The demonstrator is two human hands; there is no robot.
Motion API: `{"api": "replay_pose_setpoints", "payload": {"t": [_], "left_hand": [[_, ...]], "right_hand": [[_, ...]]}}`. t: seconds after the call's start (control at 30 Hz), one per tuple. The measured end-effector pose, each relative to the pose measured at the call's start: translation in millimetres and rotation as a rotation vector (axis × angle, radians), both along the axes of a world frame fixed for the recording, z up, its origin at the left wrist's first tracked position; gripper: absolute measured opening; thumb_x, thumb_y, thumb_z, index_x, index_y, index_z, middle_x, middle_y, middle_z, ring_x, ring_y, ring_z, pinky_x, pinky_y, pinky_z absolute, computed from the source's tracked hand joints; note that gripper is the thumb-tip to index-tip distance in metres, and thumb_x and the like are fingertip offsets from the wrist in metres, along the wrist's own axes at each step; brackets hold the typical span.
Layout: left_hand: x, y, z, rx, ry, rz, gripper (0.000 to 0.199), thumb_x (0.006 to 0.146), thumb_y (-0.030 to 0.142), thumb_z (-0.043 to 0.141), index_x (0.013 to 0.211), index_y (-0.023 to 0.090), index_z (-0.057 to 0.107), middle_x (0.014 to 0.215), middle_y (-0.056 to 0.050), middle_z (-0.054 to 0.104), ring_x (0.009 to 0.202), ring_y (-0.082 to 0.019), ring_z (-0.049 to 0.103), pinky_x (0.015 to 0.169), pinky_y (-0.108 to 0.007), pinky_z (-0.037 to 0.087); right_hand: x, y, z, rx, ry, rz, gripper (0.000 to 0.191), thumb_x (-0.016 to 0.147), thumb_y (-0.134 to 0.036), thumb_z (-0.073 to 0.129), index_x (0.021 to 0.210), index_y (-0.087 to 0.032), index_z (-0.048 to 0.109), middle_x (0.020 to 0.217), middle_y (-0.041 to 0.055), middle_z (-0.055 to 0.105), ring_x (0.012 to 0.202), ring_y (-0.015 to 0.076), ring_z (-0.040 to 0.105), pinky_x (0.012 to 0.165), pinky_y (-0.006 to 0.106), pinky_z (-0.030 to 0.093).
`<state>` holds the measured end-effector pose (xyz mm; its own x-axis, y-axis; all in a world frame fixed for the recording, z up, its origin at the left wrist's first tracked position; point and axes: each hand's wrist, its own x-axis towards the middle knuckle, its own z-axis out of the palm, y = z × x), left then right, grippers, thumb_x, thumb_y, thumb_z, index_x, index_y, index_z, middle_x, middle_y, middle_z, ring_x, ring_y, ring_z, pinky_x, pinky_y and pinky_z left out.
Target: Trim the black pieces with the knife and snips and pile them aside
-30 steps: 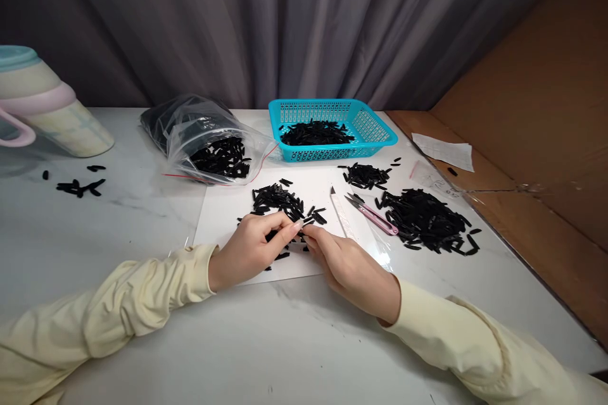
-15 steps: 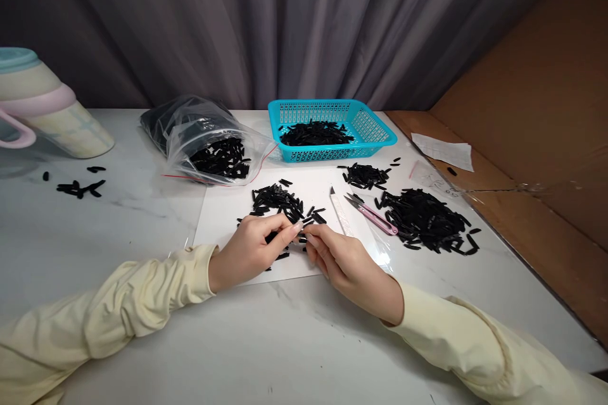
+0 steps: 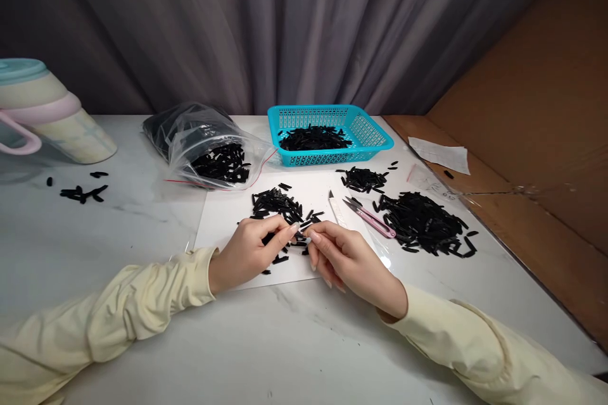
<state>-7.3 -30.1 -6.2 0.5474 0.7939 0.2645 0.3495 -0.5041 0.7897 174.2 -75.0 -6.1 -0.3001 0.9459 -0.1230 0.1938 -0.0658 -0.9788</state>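
Observation:
Over a white sheet [image 3: 213, 228], my left hand [image 3: 254, 250] pinches with thumb and index finger; what it holds is too small to make out. My right hand [image 3: 349, 259] faces it, thumb and index pressed together, their tips nearly meeting the left ones. Small black strips [image 3: 278, 202] lie in a pile just behind and beneath the fingers. Right of that pile rest a white craft knife [image 3: 338, 212] and pink thread snips [image 3: 373, 218], blades pointing away.
A blue basket [image 3: 332, 158] of black pieces stands at the back, beside an open clear bag [image 3: 221, 161] of them. Piles [image 3: 425, 221] lie right, loose pieces [image 3: 83, 193] left, near a tilted-looking cup [image 3: 71, 130]. Paper [image 3: 441, 155] rests on cardboard [image 3: 498, 202].
My right hand has shifted slightly, with its lower fingers spreading a little. The dark strip seen between the fingertips before is no longer distinct. The whole view has moved a little.

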Motion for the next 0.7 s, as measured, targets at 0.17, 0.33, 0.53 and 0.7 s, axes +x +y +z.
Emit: {"api": "replay_pose_setpoints", "payload": {"t": [0.17,0.33,0.53,0.7], "left_hand": [[-0.3,0.2,2.2,-0.033,-0.043,0.003,0.026,0.087,0.025,0.046,0.065,0.015,0.052,0.051,0.006,0.039,0.047,-0.006,0.033,0.045,-0.017,0.031],[0.1,-0.5,3.8,-0.023,-0.080,0.003,0.025,0.087,0.026,0.046,0.065,0.016,0.051,0.048,0.007,0.035,0.043,-0.006,0.030,0.041,-0.017,0.029],[-0.4,-0.6,4.2,0.005,-0.083,0.012,0.023,0.087,0.024,0.047,0.067,0.015,0.055,0.048,0.006,0.042,0.044,-0.006,0.034,0.043,-0.017,0.032],[-1.2,-1.7,1.8,0.101,-0.100,-0.013,0.020,0.086,0.018,0.049,0.071,0.013,0.061,0.059,0.001,0.060,0.050,-0.007,0.048,0.051,-0.016,0.040]], "right_hand": [[0.1,3.5,1.0,-0.230,0.241,-0.006,0.026,0.089,-0.039,0.048,0.076,-0.016,0.048,0.054,-0.0043,0.052,0.032,0.0052,0.043,0.028,0.014,0.035],[0.6,5.7,4.6,-0.383,0.467,0.008,0.012,0.085,-0.028,0.051,0.087,-0.016,0.051,0.069,0.0012,0.059,0.045,0.0107,0.057,0.026,0.015,0.041],[2.2,7.6,4.0,-0.389,0.576,0.061,0.010,0.084,-0.019,0.045,0.080,-0.013,0.054,0.066,0.0033,0.061,0.043,0.0097,0.054,0.026,0.013,0.039],[0.0,5.4,8.0,-0.335,0.520,0.133,0.022,0.087,-0.030,0.054,0.077,-0.011,0.055,0.078,0.0080,0.064,0.051,0.0095,0.058,0.031,0.013,0.044]]}}
